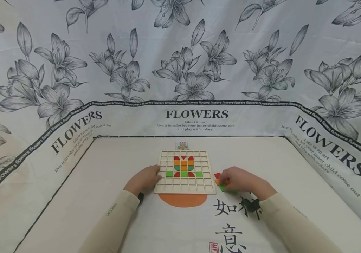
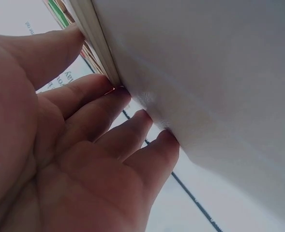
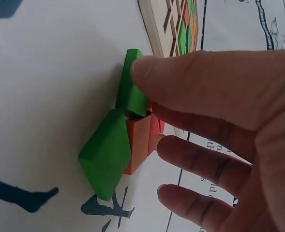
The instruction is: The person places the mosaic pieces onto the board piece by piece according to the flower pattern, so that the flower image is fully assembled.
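A wooden grid board (image 1: 167, 189) carries a pattern of red, orange and green tiles. At its left edge, my left hand (image 1: 143, 179) touches the rim with thumb and fingertips. In the left wrist view, the fingers (image 2: 127, 130) lie loosely bent against that edge. To the right of the board, my right hand (image 1: 240, 179) is over a small group of loose tiles. Its thumb lies on a green tile (image 3: 127, 89), and the index fingertip is partly hidden behind it. Another green tile (image 3: 106, 154), an orange tile (image 3: 138, 142) and red pieces are close beside it.
A small picture card (image 1: 181, 145) with a similar coloured pattern lies just behind the board. The pale cloth (image 1: 120, 151) bears an orange disc (image 1: 183, 200) and black characters (image 1: 227, 207). Flower-printed fabric (image 1: 196, 119) rises around the table.
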Motion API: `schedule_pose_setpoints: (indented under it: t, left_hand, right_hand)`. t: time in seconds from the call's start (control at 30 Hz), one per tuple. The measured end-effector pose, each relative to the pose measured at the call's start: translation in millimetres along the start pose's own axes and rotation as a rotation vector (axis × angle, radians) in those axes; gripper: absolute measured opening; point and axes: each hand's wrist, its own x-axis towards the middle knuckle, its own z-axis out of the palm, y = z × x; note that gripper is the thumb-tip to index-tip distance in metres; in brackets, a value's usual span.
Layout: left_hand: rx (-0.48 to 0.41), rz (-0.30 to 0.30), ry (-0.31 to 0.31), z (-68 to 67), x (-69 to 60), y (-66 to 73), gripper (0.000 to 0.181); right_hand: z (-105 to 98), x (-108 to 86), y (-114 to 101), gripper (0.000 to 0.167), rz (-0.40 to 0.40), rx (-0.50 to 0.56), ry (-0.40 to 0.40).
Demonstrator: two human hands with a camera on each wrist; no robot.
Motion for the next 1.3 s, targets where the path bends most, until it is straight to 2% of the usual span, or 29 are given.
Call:
schedule_pose_setpoints:
  t: [0.13,0.53,0.97,1.3]
  left_hand:
    - [-0.003,-0.003,0.002,-0.2,1.0,0.1,0.059]
    - [-0.022,-0.008,0.007,-0.3,1.9,0.3,0.059]
    - [-0.003,0.019,0.008,1.7,3.4,-2.8,0.059]
    - [-0.008,0.008,0.004,1.6,5.0,-2.4,0.059]
  right_hand:
    - [2,-1.1,-2,0.018,0.014,-0.027,0.004]
    - [3,-2.1,-5,0.017,-0.019,-0.101,0.026]
    - [7,-7.0,-9,0.016,-0.008,-0.110,0.034]
    - [5,-8.3,-11,0.020,0.027,-0.097,0.022]
